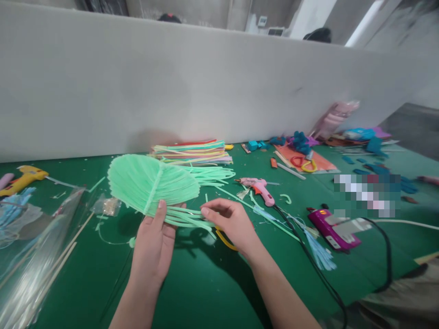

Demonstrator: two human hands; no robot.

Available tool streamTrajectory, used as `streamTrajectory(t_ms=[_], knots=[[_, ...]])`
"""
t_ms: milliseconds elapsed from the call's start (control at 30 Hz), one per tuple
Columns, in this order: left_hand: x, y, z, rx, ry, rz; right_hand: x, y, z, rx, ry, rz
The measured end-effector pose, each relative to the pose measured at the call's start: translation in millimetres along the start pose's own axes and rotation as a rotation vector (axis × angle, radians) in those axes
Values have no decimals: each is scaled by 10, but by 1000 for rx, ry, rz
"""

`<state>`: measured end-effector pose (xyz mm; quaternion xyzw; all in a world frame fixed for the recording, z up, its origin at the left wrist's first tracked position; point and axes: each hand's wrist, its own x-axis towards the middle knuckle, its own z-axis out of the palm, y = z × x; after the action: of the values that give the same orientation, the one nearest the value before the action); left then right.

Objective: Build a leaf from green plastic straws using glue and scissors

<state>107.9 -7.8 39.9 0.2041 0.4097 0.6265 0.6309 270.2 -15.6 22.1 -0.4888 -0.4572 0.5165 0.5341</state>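
Observation:
A green leaf shape made of pipe cleaners (137,180) is held up over the table, with a raised rib down its middle. My left hand (156,242) grips it at its lower edge, thumb on top. Loose green pipe cleaner ends (188,218) stick out to the right of that hand. My right hand (233,224) is closed in a pinch at the tips of these ends. Below the right hand shows a yellow loop handle (226,240), partly covered; whether the hand holds it I cannot tell. Behind the leaf lie more green pipe cleaners (212,174).
A pink glue gun (259,187) lies right of centre, its black cable (308,260) running to a purple power strip (332,230). Multicoloured pipe cleaners (195,153) lie by the white partition (171,82). At left are a yellow glue gun (25,178) and clear plastic sleeves (44,256).

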Motion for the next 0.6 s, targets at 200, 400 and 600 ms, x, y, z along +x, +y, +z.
streamTrajectory(t_ms=[200, 400, 600], knots=[[-41, -25, 24, 39, -8, -2, -25, -30, 10, -292, -48, -94], [-36, -85, 5, 69, -23, -4, -65, -66, 27, -524, 103, -418], [-66, -88, 57, 64, -51, 4, -66, -20, 73, -661, 289, -663]])
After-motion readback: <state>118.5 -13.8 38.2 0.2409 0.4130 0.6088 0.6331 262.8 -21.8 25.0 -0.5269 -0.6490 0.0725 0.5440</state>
